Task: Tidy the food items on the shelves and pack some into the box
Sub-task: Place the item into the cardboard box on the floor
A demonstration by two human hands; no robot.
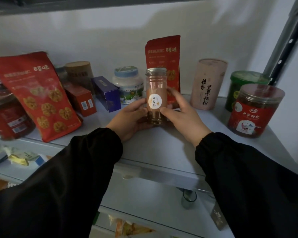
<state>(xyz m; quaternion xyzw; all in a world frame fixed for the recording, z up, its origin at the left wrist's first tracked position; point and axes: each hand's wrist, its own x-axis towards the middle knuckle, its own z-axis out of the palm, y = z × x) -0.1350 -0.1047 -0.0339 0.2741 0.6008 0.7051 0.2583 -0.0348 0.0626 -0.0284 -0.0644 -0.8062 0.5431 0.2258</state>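
Gripping one tall clear glass jar with a silver lid (156, 93) from both sides, the left hand (132, 117) and right hand (182, 117) curl round its lower half. It stands upright at the middle of the white shelf (162, 143). Two red walnut pouches stand here: one just behind the jar (163, 54), one at left (36, 95). At right are one pink paper canister (208, 85), one green-lidded tub (244, 86) and one red-labelled clear tub (255, 110). At left are one white blue-capped bottle (127, 83) and one purple box (107, 93).

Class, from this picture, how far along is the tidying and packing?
Done: the pink canister stands upright. In hand: left hand and right hand grip the clear jar. Remaining: the nearer red pouch leans, the purple box sits askew; no packing box visible.
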